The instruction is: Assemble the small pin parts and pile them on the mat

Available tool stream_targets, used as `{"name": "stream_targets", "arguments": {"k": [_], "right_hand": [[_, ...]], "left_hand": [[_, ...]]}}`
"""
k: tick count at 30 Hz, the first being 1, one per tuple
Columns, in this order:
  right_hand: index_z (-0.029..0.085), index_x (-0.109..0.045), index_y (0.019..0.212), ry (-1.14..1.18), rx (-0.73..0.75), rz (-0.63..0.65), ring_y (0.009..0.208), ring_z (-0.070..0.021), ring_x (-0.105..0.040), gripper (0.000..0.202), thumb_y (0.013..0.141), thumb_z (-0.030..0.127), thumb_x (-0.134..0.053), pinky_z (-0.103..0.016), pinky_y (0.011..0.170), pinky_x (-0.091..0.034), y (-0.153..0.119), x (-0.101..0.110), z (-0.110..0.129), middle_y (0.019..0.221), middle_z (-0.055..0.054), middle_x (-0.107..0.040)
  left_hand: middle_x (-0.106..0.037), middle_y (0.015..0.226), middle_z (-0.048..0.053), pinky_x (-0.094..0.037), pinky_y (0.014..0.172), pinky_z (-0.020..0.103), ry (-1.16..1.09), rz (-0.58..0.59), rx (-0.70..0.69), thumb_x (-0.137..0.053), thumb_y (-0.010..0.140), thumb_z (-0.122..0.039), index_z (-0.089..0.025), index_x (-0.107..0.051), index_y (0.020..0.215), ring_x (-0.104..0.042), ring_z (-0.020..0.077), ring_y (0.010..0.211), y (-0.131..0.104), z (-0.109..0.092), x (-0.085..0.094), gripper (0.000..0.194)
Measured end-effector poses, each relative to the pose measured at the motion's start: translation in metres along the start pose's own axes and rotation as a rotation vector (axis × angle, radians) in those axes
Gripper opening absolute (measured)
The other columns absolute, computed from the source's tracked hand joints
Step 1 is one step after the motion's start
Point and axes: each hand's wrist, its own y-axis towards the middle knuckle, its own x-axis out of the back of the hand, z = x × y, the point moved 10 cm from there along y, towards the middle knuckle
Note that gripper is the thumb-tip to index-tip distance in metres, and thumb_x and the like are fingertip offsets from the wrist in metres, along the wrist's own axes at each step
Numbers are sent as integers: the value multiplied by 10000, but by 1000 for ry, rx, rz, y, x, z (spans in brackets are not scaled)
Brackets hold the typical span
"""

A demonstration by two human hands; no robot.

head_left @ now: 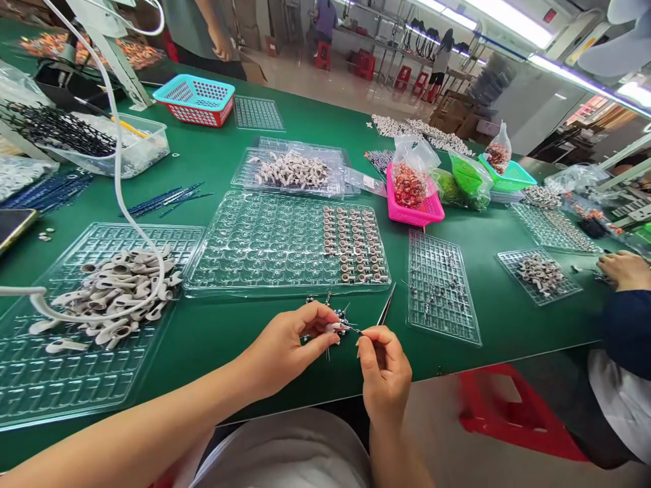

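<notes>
White part sits pinched in left hand, thin wire in right hand.

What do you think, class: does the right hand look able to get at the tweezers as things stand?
Probably yes: the tweezers lie just beyond the right hand with nothing visible between, though it would likely have to release the thin dark strand.

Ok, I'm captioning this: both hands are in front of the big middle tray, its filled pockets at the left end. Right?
Wrong end: the head view shows filled pockets at the right end of the tray. The left hand and right hand are in front of it.
</notes>
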Motion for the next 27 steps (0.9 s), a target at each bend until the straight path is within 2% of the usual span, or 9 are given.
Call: {"name": "stream_targets", "arguments": {"k": [9,17,27], "right_hand": [[227,-625,948,-110,113,17,680,-108,-569,63,923,191,-579,-225,602,-455,0,-3,14,816,15,-603],[218,-619,928,-203,161,58,660,-115,-579,59,926,195,-565,-229,585,-451,1,-9,21,795,7,-632],[212,-612,891,-260,215,93,661,-118,-580,77,925,186,-548,-238,609,-458,4,-16,33,774,9,-640]], "left_hand": [[-733,859,-17,-535,721,226,224,-68,-145,-596,904,-257,-222,-667,1000,-677,134,782,-1,-10,5,125],[-761,928,24,-562,750,248,390,-107,-292,-606,913,-237,-205,-676,1029,-720,160,816,-6,-20,4,139],[-753,927,49,-564,768,243,523,-125,-515,-589,925,-133,-184,-665,1043,-709,158,842,-13,-35,-2,149]]}}
